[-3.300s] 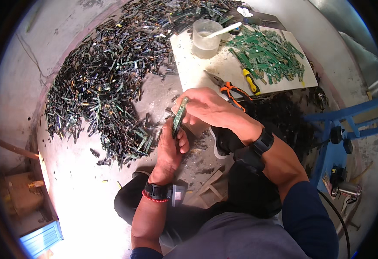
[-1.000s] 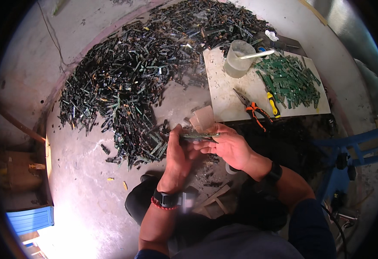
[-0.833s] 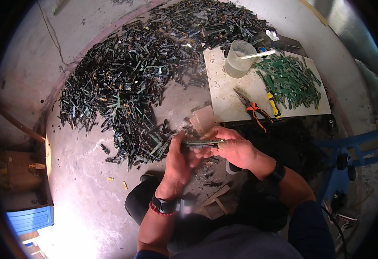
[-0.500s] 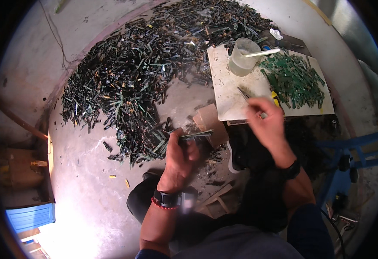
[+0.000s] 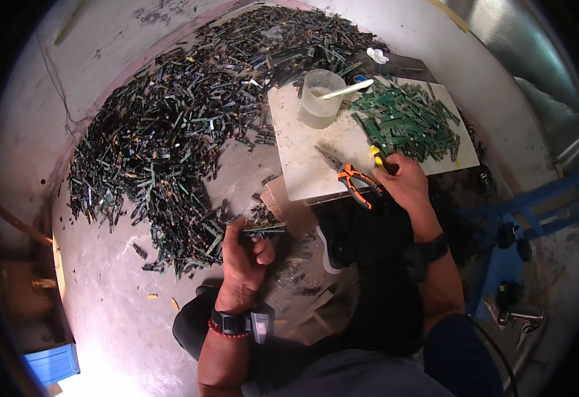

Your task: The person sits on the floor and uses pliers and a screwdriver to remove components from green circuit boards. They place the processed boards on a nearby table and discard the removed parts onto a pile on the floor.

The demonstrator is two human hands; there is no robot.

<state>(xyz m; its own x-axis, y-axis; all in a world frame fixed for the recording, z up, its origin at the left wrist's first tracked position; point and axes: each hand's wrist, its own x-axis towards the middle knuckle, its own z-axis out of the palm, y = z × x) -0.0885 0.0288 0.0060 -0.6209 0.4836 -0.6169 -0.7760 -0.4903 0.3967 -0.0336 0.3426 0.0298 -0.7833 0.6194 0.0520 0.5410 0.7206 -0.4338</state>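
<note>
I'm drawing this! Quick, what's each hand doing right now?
Left hand: closed, holding a thin, dark green strip.
Right hand: curled at the yellow-and-black tool handle; grip can't be told.

The right hand is at the handle of a yellow-and-black screwdriver, hemmed in by orange-handled pliers just to its left and a heap of green circuit-board strips beyond. An upright plastic cup, a white stick jutting right from it, blocks the far-left part of the white board; the near-left part is bare. Above the pliers, the air between the hands is open. The left hand, holding a thin strip, has a broad dark pile close by; bare floor separates pile from board.
</note>
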